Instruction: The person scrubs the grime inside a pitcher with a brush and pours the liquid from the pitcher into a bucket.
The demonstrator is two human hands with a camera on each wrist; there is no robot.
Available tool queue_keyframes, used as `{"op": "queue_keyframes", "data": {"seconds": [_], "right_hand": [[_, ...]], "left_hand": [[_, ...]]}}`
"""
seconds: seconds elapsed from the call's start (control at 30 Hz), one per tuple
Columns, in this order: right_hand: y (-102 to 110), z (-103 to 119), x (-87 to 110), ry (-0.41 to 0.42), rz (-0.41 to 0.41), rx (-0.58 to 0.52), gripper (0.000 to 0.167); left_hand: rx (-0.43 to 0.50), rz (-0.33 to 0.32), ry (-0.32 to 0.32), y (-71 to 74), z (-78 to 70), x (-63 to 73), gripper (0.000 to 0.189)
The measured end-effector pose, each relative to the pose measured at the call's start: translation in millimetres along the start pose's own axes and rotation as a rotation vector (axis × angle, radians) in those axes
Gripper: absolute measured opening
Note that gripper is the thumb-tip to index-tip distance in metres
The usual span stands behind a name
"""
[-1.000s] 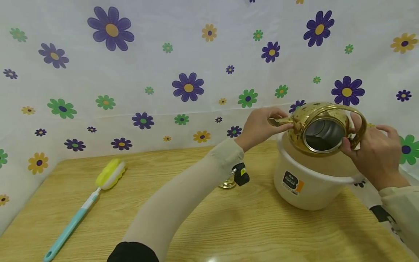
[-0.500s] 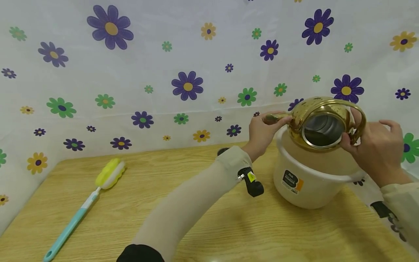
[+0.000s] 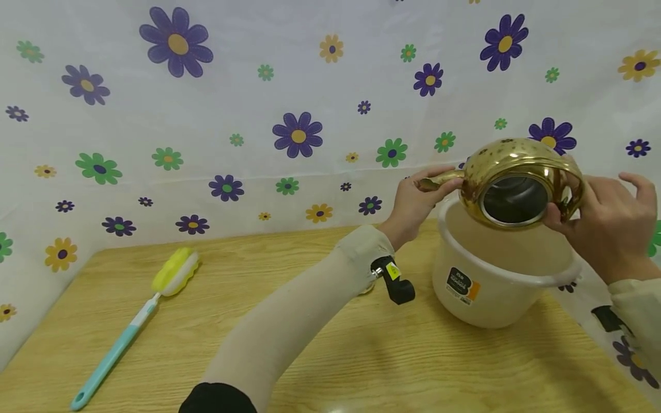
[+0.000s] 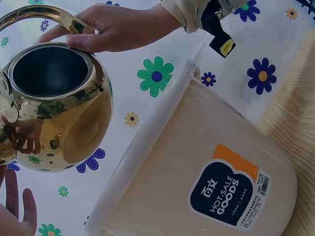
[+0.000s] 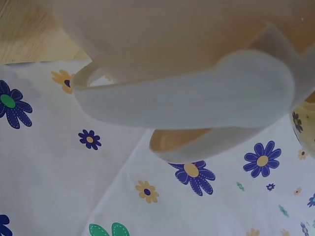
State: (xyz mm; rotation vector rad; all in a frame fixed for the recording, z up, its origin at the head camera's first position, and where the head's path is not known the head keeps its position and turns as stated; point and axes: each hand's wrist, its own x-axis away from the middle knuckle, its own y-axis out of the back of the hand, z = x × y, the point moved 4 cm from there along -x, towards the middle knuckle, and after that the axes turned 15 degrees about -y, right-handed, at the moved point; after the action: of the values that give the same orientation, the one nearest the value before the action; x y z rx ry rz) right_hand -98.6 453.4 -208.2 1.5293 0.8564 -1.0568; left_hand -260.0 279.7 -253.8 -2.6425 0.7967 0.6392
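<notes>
The person holds a shiny gold-coloured metal kettle (image 3: 508, 180) tipped on its side, in the air between the two hands and just above the open mouth of a cream-white plastic bucket (image 3: 496, 275). The lidless opening faces back toward the person, and the dark steel inside looks empty from here. The left hand (image 3: 415, 198) is curled round the kettle's spout, thumb and fingers pinching it; the right hand (image 3: 606, 221) grips the arched gold handle (image 4: 47, 14) with thumb and forefingers while the remaining fingers stand loose. So both hands are clamped on the kettle, one at each end, and the bucket sits directly under them on the pale wood-grain worktop (image 3: 330, 355). I judge this to be the emptying or inspecting stage of a wash: the kettle is turned over the bucket so anything inside drains into it. A next move would call for keeping the opening over the bucket's rim and a firm grip, since the polished metal looks slippery. Well off beyond the left elbow lies a long scrubbing brush with a teal handle and yellow sponge head (image 3: 136, 321), untouched, and a small gold object, perhaps the lid, shows only partly behind the left wrist.
</notes>
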Motion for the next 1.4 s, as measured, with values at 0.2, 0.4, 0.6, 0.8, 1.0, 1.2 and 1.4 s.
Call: {"op": "queue_keyframes", "data": {"seconds": [0.2,0.4,0.6,0.8,1.0,1.2,1.4], "right_hand": [[-4.9,-7.8,0.5,-0.04,-0.089,-0.066,0.069],[-9.0,-11.3,-1.0,-0.073,-0.187,-0.105,0.067],[-12.3,-9.2,0.7,-0.099,-0.07,-0.021,0.067],[-12.1,-5.2,-0.4,-0.142,0.119,0.081,0.07],[-10.4,-3.0,-0.2,-0.105,0.21,0.025,0.076],[-8.9,-5.6,2.9,-0.102,0.23,-0.073,0.081],[-8.8,-8.3,4.1,-0.155,0.262,-0.099,0.087]], "left_hand": [[-0.014,0.012,-0.037,-7.2,0.0,-8.3,0.035],[0.03,0.004,-0.074,-13.7,-1.2,-15.2,0.037],[0.048,-0.04,-0.135,-14.7,-4.5,-13.5,0.034],[0.034,-0.069,-0.137,-14.3,-6.9,-12.5,0.034],[0.051,-0.069,-0.148,-13.2,-4.9,-11.7,0.033],[0.028,-0.025,-0.175,-13.7,-6.2,-11.6,0.035],[0.029,0.001,-0.207,-13.1,-5.6,-13.4,0.037]]}}
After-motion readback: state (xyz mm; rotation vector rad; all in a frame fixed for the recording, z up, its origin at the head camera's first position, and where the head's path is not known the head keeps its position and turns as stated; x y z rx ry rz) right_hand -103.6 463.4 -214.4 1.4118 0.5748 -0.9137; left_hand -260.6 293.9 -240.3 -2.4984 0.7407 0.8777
